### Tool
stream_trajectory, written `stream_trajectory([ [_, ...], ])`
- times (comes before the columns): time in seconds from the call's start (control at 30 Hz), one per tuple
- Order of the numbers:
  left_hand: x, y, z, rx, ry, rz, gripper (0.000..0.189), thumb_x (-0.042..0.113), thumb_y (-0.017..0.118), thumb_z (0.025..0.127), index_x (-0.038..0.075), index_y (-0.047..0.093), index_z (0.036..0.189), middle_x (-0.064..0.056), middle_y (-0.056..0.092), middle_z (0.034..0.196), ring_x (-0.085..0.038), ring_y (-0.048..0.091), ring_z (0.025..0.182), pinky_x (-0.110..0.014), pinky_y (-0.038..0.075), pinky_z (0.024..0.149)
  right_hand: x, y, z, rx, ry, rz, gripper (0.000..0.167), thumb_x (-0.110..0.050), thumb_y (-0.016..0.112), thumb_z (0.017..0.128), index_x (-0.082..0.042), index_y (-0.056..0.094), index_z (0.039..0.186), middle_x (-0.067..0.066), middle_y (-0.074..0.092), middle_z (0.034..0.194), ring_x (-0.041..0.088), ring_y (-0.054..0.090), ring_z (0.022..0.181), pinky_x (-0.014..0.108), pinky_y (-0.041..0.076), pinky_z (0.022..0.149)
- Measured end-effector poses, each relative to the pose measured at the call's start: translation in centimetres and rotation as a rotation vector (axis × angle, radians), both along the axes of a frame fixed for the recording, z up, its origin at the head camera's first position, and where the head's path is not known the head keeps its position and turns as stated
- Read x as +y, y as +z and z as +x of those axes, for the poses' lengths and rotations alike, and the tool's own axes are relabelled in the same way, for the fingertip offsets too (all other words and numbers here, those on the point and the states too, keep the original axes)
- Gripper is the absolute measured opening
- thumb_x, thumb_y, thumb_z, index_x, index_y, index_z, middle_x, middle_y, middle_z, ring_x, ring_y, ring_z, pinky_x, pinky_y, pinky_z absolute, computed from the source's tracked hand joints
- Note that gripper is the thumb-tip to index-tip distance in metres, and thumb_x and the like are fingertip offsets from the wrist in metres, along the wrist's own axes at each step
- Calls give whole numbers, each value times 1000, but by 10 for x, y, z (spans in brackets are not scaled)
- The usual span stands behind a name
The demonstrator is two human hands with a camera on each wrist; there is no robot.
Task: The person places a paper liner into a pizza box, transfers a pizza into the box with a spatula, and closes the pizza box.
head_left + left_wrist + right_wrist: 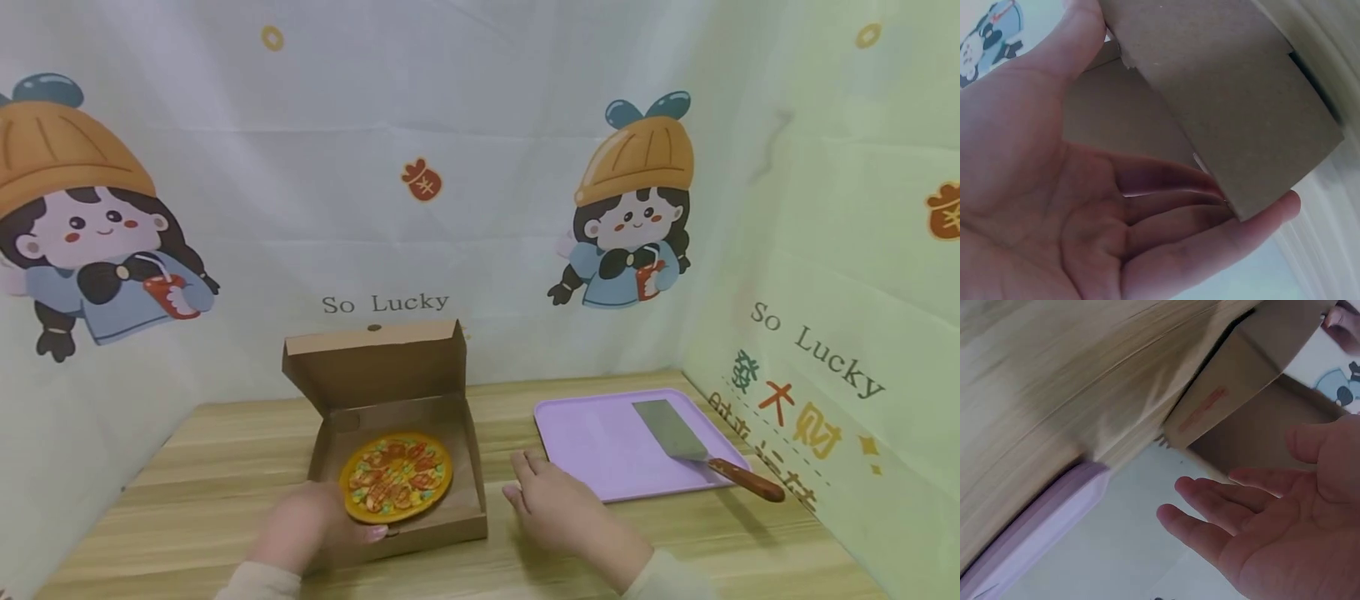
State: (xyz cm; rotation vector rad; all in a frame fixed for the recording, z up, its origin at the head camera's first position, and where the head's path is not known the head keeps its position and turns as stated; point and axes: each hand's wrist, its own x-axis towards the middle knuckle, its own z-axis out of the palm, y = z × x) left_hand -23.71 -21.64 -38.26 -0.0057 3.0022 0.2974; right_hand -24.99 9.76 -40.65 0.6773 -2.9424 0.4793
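Observation:
An open cardboard pizza box [390,375] stands on the wooden table with its lid raised at the back. Inside lies a round pizza [397,479] with a yellow rim and colourful toppings. My left hand [311,512] grips the box at its front left corner, thumb on the front wall and fingers along the left side. The left wrist view shows the brown cardboard wall [1235,106] between thumb and fingers. To the right of the box, my right hand [555,508] hovers with relaxed fingers and holds nothing; its empty palm shows in the right wrist view.
A purple tray [585,442] lies to the right, near the right hand. Across it rests a spatula [670,429] with a metal blade, its wooden handle [750,481] jutting past the tray's edge. Printed cloth walls [495,208] enclose the table at the back and sides.

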Motion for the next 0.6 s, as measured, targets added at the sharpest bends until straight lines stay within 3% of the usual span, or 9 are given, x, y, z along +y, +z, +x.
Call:
stream_trajectory([
  [0.27, 32, -3, -4, 60, -21, 0, 80, 64, 88, 75, -6, 74, 111, -29, 74, 115, -44, 72, 105, -58, 61, 91, -6, 2, 4, -5, 27, 72, 58, -32, 53, 112, 13, 51, 149, 34, 54, 153, 49, 59, 138, 59, 51, 115],
  [0.6, 59, -2, -4, 113, -19, -19, 80, 66, 89, 73, -6, 75, 104, -26, 75, 105, -40, 74, 94, -54, 62, 80, -1, -1, 0, -44, 29, 55, 57, -28, 55, 111, 18, 51, 145, 36, 55, 151, 48, 57, 141, 57, 48, 118],
])
